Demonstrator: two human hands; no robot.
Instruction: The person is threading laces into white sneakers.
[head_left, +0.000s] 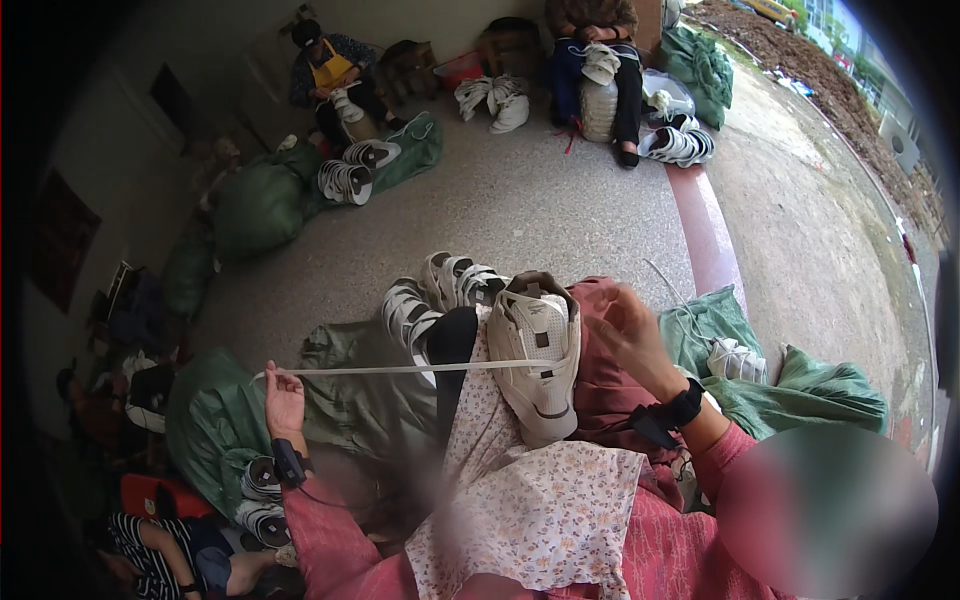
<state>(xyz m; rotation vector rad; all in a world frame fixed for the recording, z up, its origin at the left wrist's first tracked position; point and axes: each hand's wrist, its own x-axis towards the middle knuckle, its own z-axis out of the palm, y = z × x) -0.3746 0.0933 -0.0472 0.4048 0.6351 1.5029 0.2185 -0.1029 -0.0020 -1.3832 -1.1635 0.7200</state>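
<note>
A beige shoe upper (535, 400) with a dotted white tongue lies across my lap, toe toward me. One flat white lace (400, 370) runs straight from it to the left. My left hand (285, 400) pinches the lace's far end, well out from the shoe. To the right of the shoe, my right hand (638, 340) is raised with bent fingers held apart, and nothing shows in them. A floral apron (530, 510) covers my lap beneath the shoe.
More shoe uppers (410, 318) stand stacked just beyond my knees. Green sacks (215, 410) lie on my left, and another green sack (800, 390) with a white upper (738, 360) lies right. Two people (340, 75) (600, 60) sit across the floor with uppers; another person (150, 545) is at lower left.
</note>
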